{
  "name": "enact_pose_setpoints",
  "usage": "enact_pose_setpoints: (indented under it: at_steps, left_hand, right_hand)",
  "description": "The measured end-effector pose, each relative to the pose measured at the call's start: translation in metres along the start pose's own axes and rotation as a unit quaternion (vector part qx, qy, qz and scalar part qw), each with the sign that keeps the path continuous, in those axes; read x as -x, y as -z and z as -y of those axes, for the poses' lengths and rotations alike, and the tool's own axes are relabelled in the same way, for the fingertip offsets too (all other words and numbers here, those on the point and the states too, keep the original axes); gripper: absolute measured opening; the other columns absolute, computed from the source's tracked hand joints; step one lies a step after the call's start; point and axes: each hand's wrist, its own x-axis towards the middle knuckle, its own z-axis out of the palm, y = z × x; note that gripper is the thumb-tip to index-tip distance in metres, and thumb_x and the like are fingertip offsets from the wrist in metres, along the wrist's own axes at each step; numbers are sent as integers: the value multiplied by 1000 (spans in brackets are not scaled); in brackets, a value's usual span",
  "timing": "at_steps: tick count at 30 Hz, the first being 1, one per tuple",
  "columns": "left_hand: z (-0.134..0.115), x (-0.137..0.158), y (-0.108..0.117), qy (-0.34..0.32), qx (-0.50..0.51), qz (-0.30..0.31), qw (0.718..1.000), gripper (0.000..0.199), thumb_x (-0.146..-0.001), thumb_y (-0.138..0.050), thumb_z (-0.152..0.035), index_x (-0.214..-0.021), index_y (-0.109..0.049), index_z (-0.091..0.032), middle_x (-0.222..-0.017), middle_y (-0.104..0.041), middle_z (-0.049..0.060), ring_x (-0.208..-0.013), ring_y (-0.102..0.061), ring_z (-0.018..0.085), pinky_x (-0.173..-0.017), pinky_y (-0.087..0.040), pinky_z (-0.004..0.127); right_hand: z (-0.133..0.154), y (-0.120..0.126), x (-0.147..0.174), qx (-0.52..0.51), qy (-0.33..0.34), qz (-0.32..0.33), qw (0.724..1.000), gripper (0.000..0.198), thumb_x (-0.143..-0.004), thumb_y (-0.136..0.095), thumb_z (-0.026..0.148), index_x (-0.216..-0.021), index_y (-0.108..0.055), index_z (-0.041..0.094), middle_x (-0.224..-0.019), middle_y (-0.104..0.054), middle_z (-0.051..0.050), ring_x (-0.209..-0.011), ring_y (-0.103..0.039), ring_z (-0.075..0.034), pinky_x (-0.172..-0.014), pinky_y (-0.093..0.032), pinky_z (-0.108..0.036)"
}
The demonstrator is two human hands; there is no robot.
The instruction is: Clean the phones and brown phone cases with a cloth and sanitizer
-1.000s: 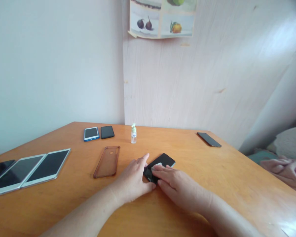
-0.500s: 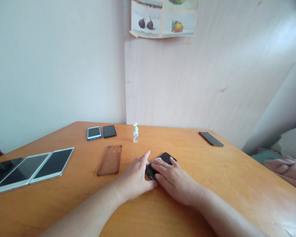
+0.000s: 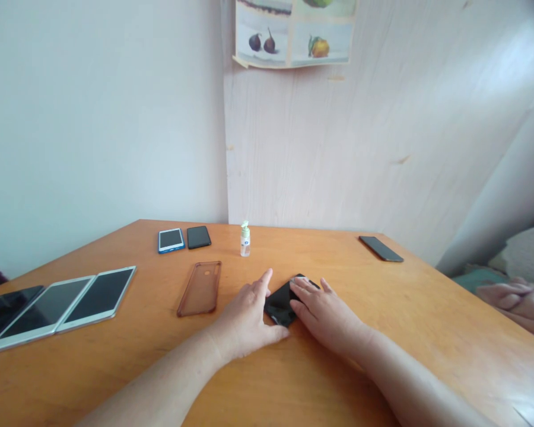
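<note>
A black smartphone [image 3: 279,303] lies screen up on the wooden table between my hands. My left hand [image 3: 251,314] braces its left end, thumb and forefinger spread wide with the phone's corner between them; its other fingers are partly hidden. My right hand [image 3: 323,308] lies on the right half of the screen, fingers stretched and pressed down. A bit of white tissue [image 3: 297,277] shows by its fingertips, mostly covered by them. To the left lies an empty brown translucent phone case [image 3: 200,289].
A small pump bottle [image 3: 245,242] stands behind my hands. Back left lie a blue-edged phone [image 3: 171,239] and a dark phone [image 3: 199,236]. White tablets [image 3: 95,299] and a dark device [image 3: 6,311] lie at left, another phone [image 3: 380,248] back right. A person's hands [image 3: 516,299] show far right.
My right hand has slid a little to the right across the phone, taking the tissue along and uncovering more of the screen. My left hand has barely moved.
</note>
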Motion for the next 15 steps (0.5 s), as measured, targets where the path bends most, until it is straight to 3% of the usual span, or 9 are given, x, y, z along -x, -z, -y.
enact_pose_setpoints:
  at_steps: [2, 4, 7, 10, 12, 15]
  left_hand:
    - [0, 0, 0, -12, -11, -2, 1000, 110, -65, -79, -45, -153, -20, -16, -129, -58, 17, -119, -54, 33, -102, -41, 45]
    - [0, 0, 1, -21, -18, -7, 1000, 106, -67, -78, -44, -152, -23, -17, -129, -58, 16, -119, -54, 33, -102, -41, 46]
    - [0, 0, 1, -20, -22, -8, 1000, 101, -69, -76, -42, -152, -23, -18, -129, -59, 15, -118, -55, 32, -102, -42, 45]
    - [0, 0, 2, -15, -25, 1, 1000, 99, -70, -74, -41, -152, -24, -17, -128, -59, 15, -119, -55, 32, -101, -42, 45]
    - [1, -1, 2, -11, -22, 3, 1000, 99, -70, -75, -41, -152, -25, -17, -128, -59, 15, -118, -55, 32, -101, -42, 45]
    - [2, -1, 2, -7, -16, 2, 1000, 100, -69, -75, -40, -151, -25, -17, -126, -59, 15, -117, -55, 31, -101, -42, 44]
  right_hand:
    - [9, 4, 6, -14, 51, 8, 999, 47, -100, -34, 34, -141, -48, 18, -149, -47, -13, -140, -38, -26, -117, -19, -53]
    - [10, 7, 8, -8, 54, 10, 998, 45, -100, -34, 33, -139, -51, 18, -146, -50, -13, -137, -43, -27, -116, -21, -55]
    - [-4, 12, 6, 31, -24, -2, 999, 42, -99, -32, 28, -129, -59, 15, -137, -58, -17, -129, -51, -29, -113, -25, -56]
    - [-14, 17, 8, 43, -98, -2, 994, 38, -98, -35, 28, -116, -65, 13, -123, -66, -19, -117, -60, -30, -103, -39, -48]
    - [-8, 20, 13, 40, -109, 4, 993, 34, -97, -37, 30, -106, -67, 14, -111, -70, -18, -104, -66, -29, -89, -47, -40]
    - [13, 24, 24, 20, -77, 11, 997, 32, -97, -40, 34, -94, -66, 16, -97, -72, -14, -87, -69, -26, -73, -47, -33]
